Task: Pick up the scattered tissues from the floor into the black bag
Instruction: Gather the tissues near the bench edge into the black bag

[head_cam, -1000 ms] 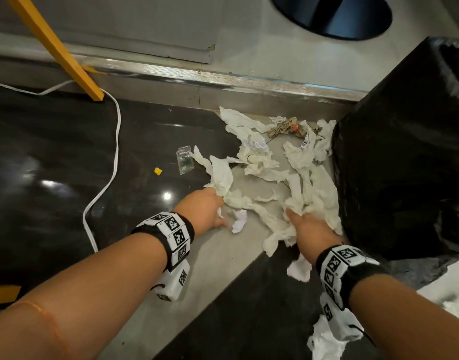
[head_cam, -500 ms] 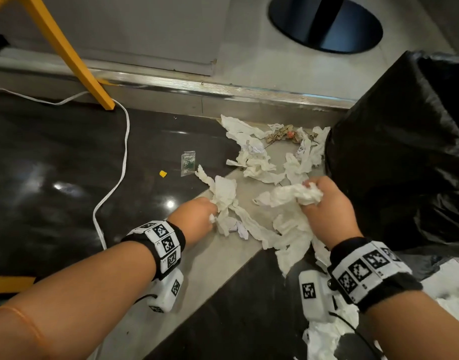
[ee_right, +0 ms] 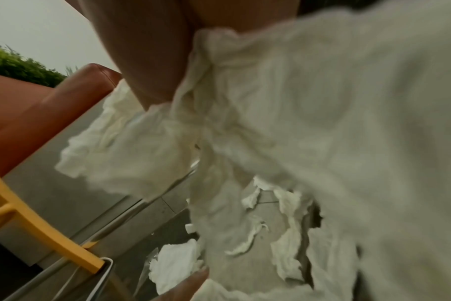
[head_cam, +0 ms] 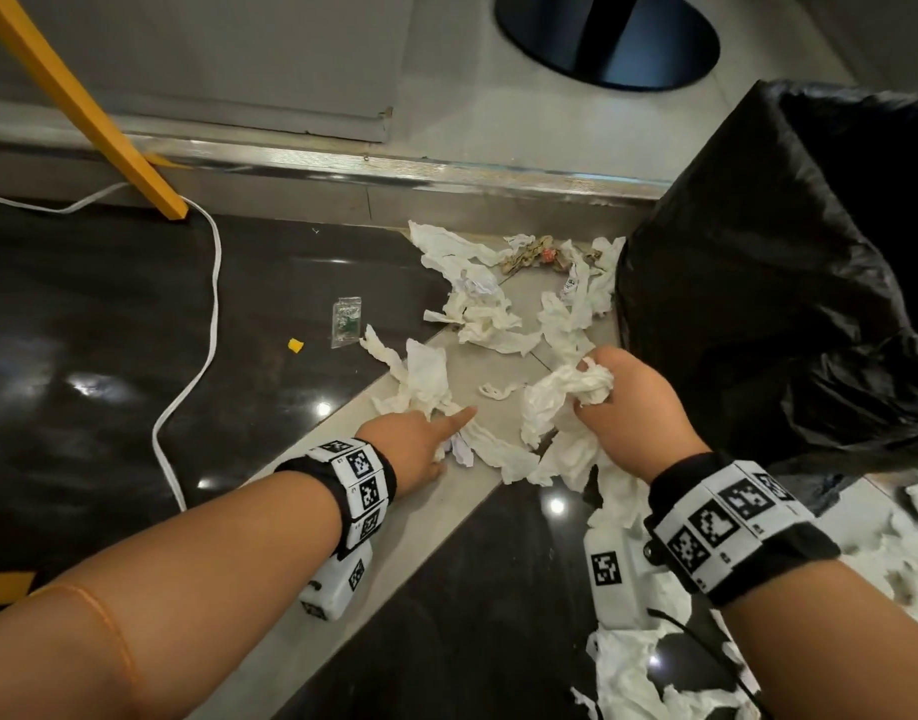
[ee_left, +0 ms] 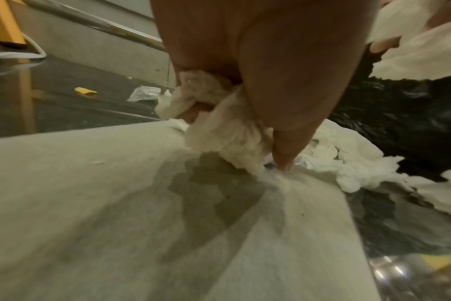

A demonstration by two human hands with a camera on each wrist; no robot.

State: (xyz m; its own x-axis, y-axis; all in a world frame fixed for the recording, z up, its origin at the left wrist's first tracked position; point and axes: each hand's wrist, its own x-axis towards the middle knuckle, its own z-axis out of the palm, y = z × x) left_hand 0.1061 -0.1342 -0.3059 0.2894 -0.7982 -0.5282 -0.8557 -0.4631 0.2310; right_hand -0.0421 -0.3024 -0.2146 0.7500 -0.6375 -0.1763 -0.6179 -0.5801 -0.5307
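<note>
- Since half a second ago, my right hand (head_cam: pixel 631 402) has drawn its bunch of crumpled white tissues (head_cam: pixel 566 402) nearer to me, and my left hand (head_cam: pixel 412 444) has stuck its forefinger out to the right.
- Two hands are in view, and one crinkled black plastic bag (head_cam: pixel 789 283) stands on the right.
- Loose white tissues on the floor (head_cam: pixel 477 314) are too tangled to count; they lie in a far clump and a near-right clump.
- My right hand is curled tight round its bunch, which trails down to the grey floor strip (head_cam: pixel 498 366), just left of the bag.
- My left hand clutches a white tissue wad (ee_left: pixel 219 122) in its curled fingers, low over the strip.
- One small clear plastic packet (head_cam: pixel 346 314) and one small yellow scrap (head_cam: pixel 295 346) lie left of the tissues on the dark glossy floor (head_cam: pixel 108 356).
- One white cable (head_cam: pixel 207 314) and one yellow slanted leg (head_cam: pixel 82 106) are far left; a metal-edged step (head_cam: pixel 342 166) bounds the far side.
</note>
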